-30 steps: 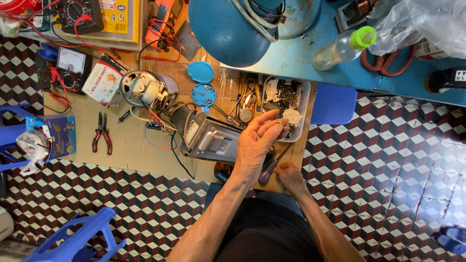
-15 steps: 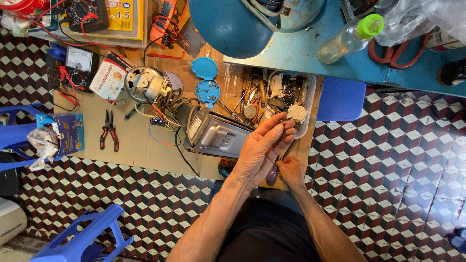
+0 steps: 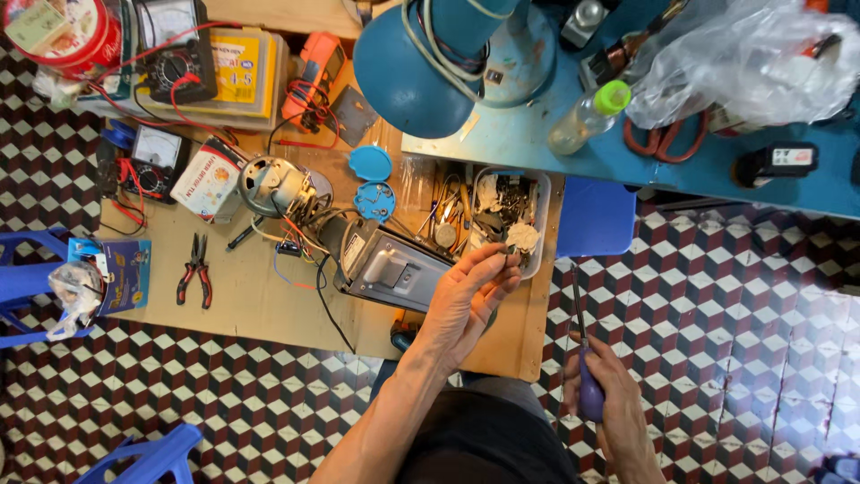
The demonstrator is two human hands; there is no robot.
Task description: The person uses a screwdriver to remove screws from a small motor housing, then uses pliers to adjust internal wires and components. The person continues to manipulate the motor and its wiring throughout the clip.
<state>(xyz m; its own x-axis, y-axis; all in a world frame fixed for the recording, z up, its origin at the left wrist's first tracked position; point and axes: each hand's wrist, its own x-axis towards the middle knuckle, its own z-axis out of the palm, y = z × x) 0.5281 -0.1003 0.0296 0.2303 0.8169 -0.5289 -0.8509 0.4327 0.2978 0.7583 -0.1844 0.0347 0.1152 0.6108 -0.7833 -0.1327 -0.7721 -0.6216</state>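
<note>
Checkered red, white and black floor tiles (image 3: 735,296) below; low wooden table (image 3: 260,314) crowded with parts and tools. Left hand (image 3: 466,300) raised over the table edge, fingertips pinched narrow on a small pale part (image 3: 507,254), possibly a screw or washer, too small to tell. Just beside it, a clear plastic tray of mixed hardware (image 3: 511,211) and a grey metal appliance housing (image 3: 394,269). Right hand (image 3: 602,403) low, off the table, closed around a purple-handled screwdriver (image 3: 584,358), shaft pointing up. Risk as judged: pinch slipping and the tiny part dropping, lost against the busy tile pattern or among the tray's clutter; tangled wires (image 3: 296,237) snagging a sleeve or wrist.
</note>
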